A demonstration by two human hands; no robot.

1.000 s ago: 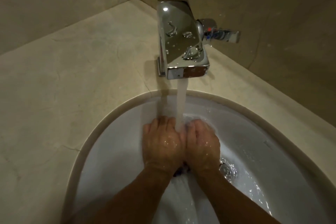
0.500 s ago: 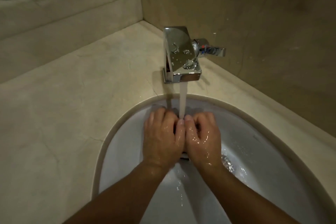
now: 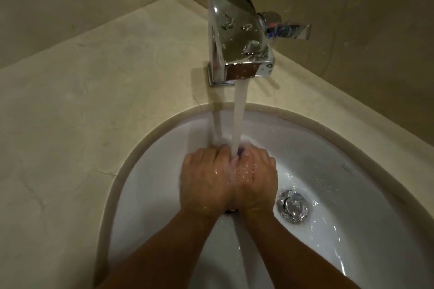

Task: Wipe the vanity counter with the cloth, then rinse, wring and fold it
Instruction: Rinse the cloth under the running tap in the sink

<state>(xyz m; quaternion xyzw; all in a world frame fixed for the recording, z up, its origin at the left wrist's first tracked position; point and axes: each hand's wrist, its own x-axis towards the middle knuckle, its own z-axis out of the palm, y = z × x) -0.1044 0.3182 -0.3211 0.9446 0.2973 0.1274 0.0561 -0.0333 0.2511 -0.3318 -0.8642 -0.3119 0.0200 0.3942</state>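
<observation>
Your beige counter [image 3: 89,110] surrounds the white sink [image 3: 340,171], the chrome faucet [image 3: 239,37] running. Your left hand [image 3: 206,183] and right hand [image 3: 257,178] are pressed together, fists curled under the stream (the cloth [image 3: 240,152] barely shows between them).

A beige marbled vanity counter [image 3: 98,105] carries a chrome faucet [image 3: 237,37] at twelve o'clock; a white sink basin [image 3: 328,162] is set into it toward five o'clock.

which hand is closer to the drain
Right. The right hand sits just left of the drain; the left hand lies farther left, beyond it.
</observation>
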